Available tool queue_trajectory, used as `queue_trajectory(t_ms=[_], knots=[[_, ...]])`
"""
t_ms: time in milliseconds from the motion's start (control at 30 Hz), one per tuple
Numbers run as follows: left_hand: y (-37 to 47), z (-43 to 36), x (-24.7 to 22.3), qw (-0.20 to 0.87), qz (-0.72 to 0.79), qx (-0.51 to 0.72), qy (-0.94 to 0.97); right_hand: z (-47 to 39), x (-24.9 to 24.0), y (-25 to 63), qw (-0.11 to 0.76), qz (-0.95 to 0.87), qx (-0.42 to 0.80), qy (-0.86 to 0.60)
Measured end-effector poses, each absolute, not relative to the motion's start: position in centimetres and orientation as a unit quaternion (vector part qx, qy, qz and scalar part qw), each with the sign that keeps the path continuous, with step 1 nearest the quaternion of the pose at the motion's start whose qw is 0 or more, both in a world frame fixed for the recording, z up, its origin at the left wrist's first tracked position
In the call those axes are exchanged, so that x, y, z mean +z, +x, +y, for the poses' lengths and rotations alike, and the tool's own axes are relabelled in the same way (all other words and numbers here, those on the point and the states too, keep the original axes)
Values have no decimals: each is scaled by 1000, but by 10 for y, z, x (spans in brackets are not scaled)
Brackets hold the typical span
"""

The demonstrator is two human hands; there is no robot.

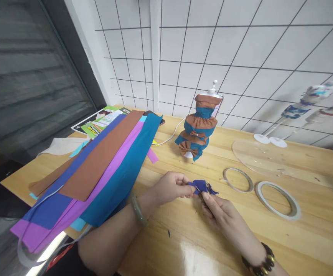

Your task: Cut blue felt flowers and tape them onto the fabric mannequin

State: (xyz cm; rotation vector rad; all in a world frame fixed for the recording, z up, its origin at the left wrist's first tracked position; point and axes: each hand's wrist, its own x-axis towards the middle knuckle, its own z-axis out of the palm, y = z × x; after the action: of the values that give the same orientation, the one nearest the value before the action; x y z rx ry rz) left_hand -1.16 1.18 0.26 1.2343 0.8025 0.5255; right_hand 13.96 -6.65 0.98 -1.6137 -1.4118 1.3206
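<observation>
Left fingers: the thumb and fingers of the left hand [172, 188] pinch one end of the blue piece [200, 185], apparently to keep the soft material steady
Right fingers: the right hand [222, 212] closes around a slim dark tool [201, 196], its tip at the blue piece; it may be small scissors, but the grip hides most of it
Blue piece: between the two hands, near the counter [226, 253], probably held there so both hands can meet over it
Frayed bits [211, 189]: dark blue, just beyond the piece on the right-hand side
Tape rings: a thin ring [250, 184] and a thicker ring [295, 210] lie flat to the right, likely within easy reach
Dress form [200, 135]: upright beyond the hands, wrapped in brown and teal, seemingly in easy view
Long strips [97, 165]: overlapping at the left, perhaps fanned so each colour shows
</observation>
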Motion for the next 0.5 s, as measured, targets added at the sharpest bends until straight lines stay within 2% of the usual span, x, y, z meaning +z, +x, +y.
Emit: queue_trajectory(t_ms=[500], knots=[[-13, 13, 2, 716, 362, 221, 555, -66, 7, 142, 308, -530, 513, -601]])
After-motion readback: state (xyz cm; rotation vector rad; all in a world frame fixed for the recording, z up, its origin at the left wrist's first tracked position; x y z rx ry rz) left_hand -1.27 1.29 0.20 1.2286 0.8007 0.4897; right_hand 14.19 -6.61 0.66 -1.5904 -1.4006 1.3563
